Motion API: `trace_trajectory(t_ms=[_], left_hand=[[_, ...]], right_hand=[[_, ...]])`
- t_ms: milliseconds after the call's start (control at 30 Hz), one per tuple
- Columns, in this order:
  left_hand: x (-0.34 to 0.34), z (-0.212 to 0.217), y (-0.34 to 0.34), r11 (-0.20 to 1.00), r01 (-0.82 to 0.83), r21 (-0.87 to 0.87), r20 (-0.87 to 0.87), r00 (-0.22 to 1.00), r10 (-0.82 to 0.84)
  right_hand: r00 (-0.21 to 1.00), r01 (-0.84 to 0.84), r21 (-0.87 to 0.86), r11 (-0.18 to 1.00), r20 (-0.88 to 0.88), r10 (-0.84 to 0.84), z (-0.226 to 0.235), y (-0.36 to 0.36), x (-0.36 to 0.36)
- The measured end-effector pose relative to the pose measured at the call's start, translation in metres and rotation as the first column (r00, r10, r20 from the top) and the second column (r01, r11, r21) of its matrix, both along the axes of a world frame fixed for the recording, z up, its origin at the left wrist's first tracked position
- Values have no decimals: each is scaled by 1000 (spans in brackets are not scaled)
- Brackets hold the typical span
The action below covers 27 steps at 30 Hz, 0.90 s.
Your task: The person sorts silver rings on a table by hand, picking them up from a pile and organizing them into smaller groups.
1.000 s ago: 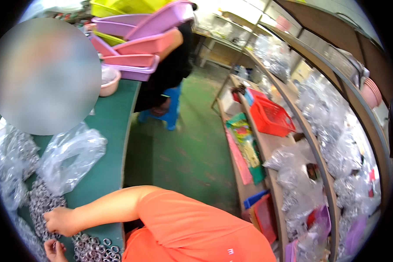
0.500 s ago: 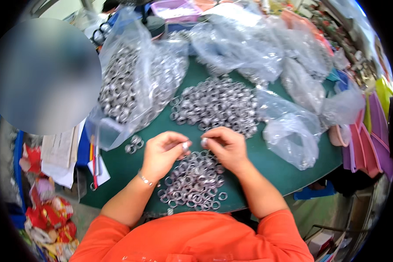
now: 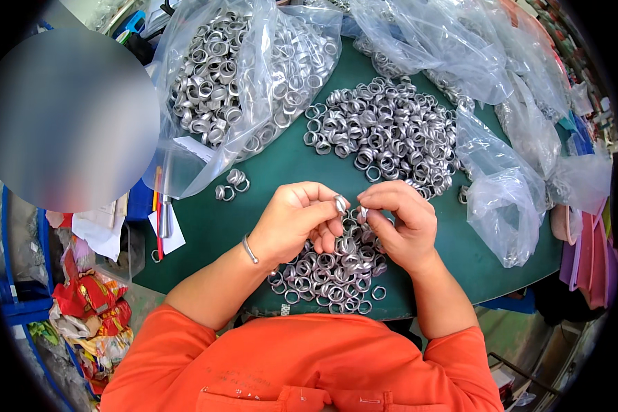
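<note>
Over the near pile of silver metal rings [image 3: 333,275], my two hands are close together. My left hand [image 3: 302,216], with a bangle on its wrist, pinches one metal ring [image 3: 340,204] between thumb and forefinger. Facing it, my right hand [image 3: 405,223] pinches another metal ring [image 3: 362,215] at its fingertips. The two held rings are a small gap apart. Beyond my hands lies a larger heap of metal rings [image 3: 384,130]. Several loose rings [image 3: 233,182] sit to the left of my left hand on the green tabletop [image 3: 275,172].
A clear plastic bag full of rings [image 3: 213,82] stands at the far left. More clear bags [image 3: 432,41] lie across the back, and a crumpled bag [image 3: 501,213] is at the right. Pens [image 3: 161,213] and papers lie by the left edge. Pink and purple bins [image 3: 590,254] stand at the right.
The view has shifted, so the table and both hands appear farther right, with the far heap higher. Both hands still pinch rings; the left one's lower fingers now show more plainly.
</note>
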<state>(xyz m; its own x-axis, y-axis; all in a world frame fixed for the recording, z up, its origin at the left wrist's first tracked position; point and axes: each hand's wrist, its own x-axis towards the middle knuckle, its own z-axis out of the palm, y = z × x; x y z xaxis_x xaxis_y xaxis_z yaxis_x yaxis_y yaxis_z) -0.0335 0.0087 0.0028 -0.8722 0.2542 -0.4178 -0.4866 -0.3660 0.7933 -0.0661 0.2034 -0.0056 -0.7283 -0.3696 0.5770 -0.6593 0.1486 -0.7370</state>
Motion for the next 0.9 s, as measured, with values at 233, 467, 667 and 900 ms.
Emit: trace_trajectory(t_ms=[233,467,667,900], left_hand=[[-1,-2,-6,998,2,59,59,998,-5],[3,12,-18,792,-85,-605,-393,897,-203],[8,7,-35,464,-120,-878,-433,615,-659],[-9,9,-39,433,-100,-896,-406,582,-705]], right_hand=[[1000,-19,-3,1000,-19,19,1,-3,2],[986,-161,237,958,-13,169,18,2,11],[984,-180,363,914,67,167,25,10,13],[970,244,613,751,-159,-186,0,15,-26]])
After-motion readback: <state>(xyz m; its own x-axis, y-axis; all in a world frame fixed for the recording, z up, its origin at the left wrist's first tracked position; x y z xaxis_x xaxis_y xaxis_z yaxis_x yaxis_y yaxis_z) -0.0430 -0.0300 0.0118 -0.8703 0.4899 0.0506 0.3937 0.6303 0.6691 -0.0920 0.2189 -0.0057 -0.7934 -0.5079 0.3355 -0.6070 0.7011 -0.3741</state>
